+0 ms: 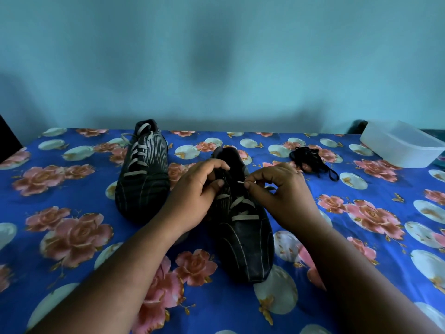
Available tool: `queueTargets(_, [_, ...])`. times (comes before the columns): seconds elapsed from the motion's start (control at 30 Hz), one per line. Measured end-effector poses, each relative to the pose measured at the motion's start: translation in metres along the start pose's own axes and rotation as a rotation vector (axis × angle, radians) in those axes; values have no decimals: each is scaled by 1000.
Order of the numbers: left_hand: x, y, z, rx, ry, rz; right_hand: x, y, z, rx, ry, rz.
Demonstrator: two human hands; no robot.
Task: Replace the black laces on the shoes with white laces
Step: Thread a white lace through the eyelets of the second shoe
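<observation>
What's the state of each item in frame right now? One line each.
left shoe: laced with white lace up to the top, lying on the bedsheet.
right shoe: white lace through the lower eyelets only, upper ones unlaced.
white lace tip: pinched by the right hand.
left hand: grips the right shoe's upper.
black laces: removed, bundled on the sheet.
white container: open, no lid on.

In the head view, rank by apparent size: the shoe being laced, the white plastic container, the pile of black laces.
1. Shoe being laced, though it is nearest the camera.
2. White plastic container, partly cut off at the frame edge.
3. Pile of black laces, clearly smallest.
</observation>
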State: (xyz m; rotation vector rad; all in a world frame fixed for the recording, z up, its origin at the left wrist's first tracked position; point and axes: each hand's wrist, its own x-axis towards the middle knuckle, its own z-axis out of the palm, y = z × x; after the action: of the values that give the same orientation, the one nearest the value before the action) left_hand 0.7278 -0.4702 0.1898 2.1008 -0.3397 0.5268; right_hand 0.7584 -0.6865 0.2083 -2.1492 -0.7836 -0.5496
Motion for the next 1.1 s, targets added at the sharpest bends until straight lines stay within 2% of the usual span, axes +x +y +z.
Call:
queueTargets(0.13, [-4, 7, -1, -53, 14, 27, 0, 1, 0, -24, 2, -32])
queueTargets(0.33, [-5, 4, 4, -102, -40, 14, -1, -1, 2, -208, 71, -54])
queueTargets(0.53, [-5, 1, 2, 20, -51, 64, -2, -2, 6, -238, 4, -52])
queueTargets(0.67, [-7, 4, 0, 29, -16, 80, -1, 1, 7, -176, -12, -17])
queueTargets(0.93, [-6, 6, -5, 7, 58, 91, -2, 10, 15, 42, -150, 106])
queueTargets(1.1, [-6, 8, -5, 15, 96, 133, -2, 8, 18, 44, -112, 103])
